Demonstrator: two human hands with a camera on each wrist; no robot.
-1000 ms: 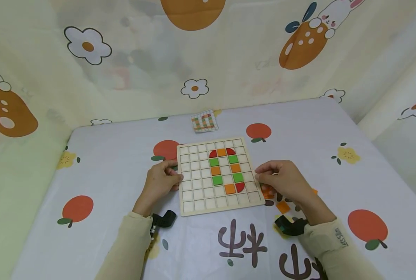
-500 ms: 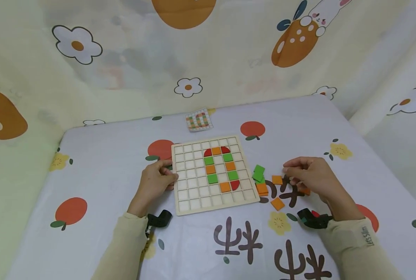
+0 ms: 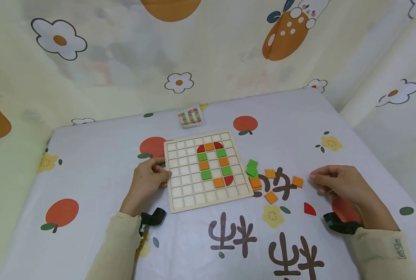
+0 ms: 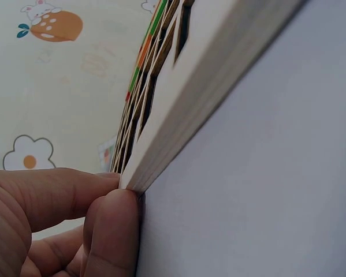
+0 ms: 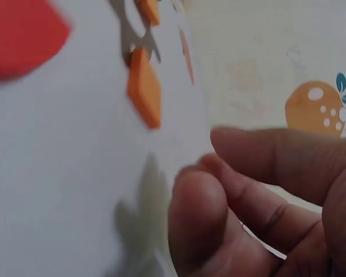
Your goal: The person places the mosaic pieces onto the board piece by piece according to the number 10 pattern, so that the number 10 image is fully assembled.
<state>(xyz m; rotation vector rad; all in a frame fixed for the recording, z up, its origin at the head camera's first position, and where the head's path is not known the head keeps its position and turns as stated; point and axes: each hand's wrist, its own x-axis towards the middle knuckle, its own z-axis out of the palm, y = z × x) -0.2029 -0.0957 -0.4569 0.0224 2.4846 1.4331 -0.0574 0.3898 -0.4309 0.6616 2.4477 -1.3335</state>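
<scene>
A square wooden grid board [image 3: 190, 189] lies mid-table in the head view, with green, orange and red tiles forming a ring in its right half. At the board's left edge, my left hand [image 3: 145, 182] pinches the rim between thumb and forefinger, and the left wrist view shows this close up. My right hand [image 3: 348, 186] hovers at the right, loosely curled, nothing between thumb and fingers. Nearest to it are an orange square tile [image 3: 297, 181] and a red quarter-round tile [image 3: 310, 209]; both also show in the right wrist view.
Green tiles [image 3: 252, 166] overlap beside the board's right edge, with stacked orange tiles [image 3: 255, 183] just below. Two loose orange squares lie between there and my right hand. A small pattern card [image 3: 191, 116] sits behind the board. Patterned cloth hangs beyond the table [image 3: 99, 155].
My right hand has moved rightward from the board's right edge, past the loose tiles, uncovering the green, orange and red ones. My left hand stays at the board's left edge. The head view has shifted slightly.
</scene>
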